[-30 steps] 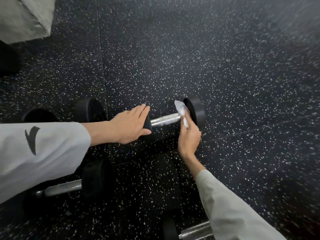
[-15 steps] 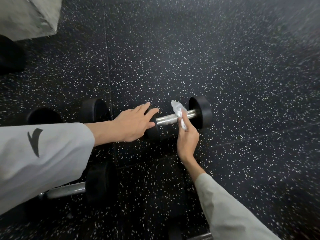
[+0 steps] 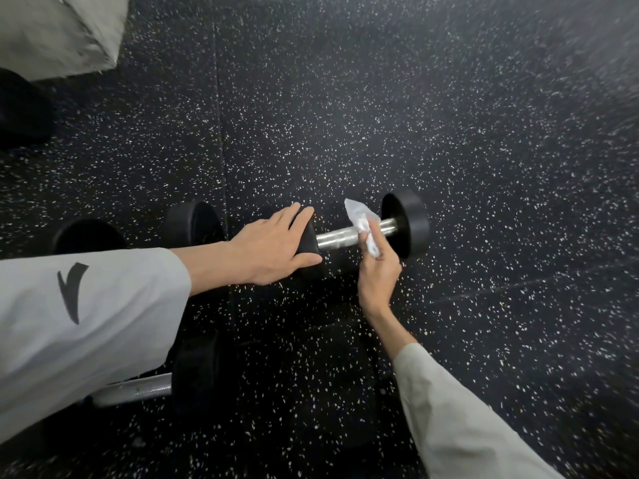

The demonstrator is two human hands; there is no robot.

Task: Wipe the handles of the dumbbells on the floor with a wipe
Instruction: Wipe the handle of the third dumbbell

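Pinching wipe [image 3: 359, 221] on dumbbell handle [image 3: 340, 235], right hand [image 3: 378, 273] nears end weight [image 3: 409, 223].

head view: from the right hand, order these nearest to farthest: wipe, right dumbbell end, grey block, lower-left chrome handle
1. wipe: pinched in the right hand, on the bar.
2. right dumbbell end: just right of the wipe.
3. lower-left chrome handle: near the left sleeve.
4. grey block: top-left corner.
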